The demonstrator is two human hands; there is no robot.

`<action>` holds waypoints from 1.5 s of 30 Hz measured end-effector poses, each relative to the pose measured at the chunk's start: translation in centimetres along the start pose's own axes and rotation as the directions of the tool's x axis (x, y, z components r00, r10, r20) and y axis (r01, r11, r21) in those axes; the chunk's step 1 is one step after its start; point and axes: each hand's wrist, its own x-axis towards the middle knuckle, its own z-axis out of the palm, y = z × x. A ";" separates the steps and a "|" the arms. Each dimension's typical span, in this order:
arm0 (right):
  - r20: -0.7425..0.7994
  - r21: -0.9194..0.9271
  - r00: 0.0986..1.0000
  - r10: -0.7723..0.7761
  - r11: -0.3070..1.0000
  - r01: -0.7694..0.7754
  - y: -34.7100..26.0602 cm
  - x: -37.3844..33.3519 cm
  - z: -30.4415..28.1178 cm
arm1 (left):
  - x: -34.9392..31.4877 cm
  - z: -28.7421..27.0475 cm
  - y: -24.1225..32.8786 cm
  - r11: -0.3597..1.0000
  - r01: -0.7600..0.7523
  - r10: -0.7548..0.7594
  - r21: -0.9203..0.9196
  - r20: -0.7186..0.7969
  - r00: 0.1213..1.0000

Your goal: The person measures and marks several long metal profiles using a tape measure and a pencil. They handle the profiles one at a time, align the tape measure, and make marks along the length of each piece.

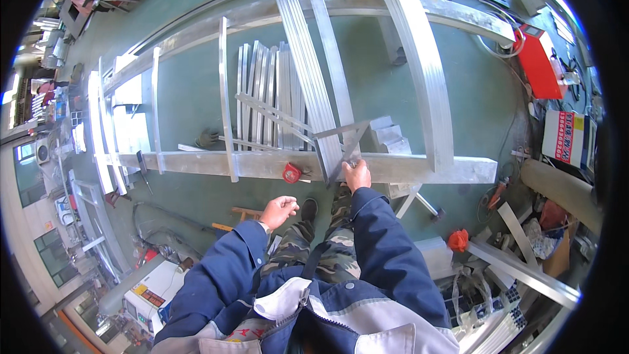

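Observation:
My right hand (357, 176) is closed at the near end of a long flat metal bar (327, 52), over the front beam (400, 167). A triangular metal square (359, 137) lies across the bar just beyond those fingers, and its lower corner meets my hand. Left of it rests a bundle of silver metal profiles (308, 78). My left hand (280, 212) hovers on the near side of the beam, fingers curled and pinched; whether something small is in them is hidden. A red tape measure (291, 172) sits on the beam just beyond my left hand.
A second stack of profiles (419, 59) spans both beams at the right. Single bars (226, 98) cross them at the left. More metal lengths (262, 98) lie lower, between the beams. A red machine (538, 62) stands far right, and a white machine box (154, 295) near left.

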 end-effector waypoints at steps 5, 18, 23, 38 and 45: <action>0.013 0.156 0.996 0.089 0.984 -0.090 -0.8 0.9 1.6 | 0.0 0.3 -0.8 0.999 0.050 -0.050 -0.017 -0.015 0.999; 0.283 0.766 0.959 0.003 0.601 -0.228 7.5 -0.4 -2.0 | 7.0 -2.9 0.9 0.999 -0.009 0.005 -0.050 -0.069 0.998; 0.308 0.778 0.948 0.080 0.553 -0.299 14.2 -4.5 -3.7 | 11.4 -4.2 4.1 0.985 -0.104 0.090 -0.138 -0.104 0.990; 0.178 0.622 0.971 0.158 0.747 -0.235 19.1 -4.8 0.7 | 21.7 -1.7 13.6 0.975 -0.151 0.130 -0.161 -0.134 0.982; 0.124 0.519 0.973 0.195 0.823 -0.231 18.8 -4.4 1.4 | 21.7 1.2 14.6 0.957 -0.216 0.173 -0.195 -0.213 0.962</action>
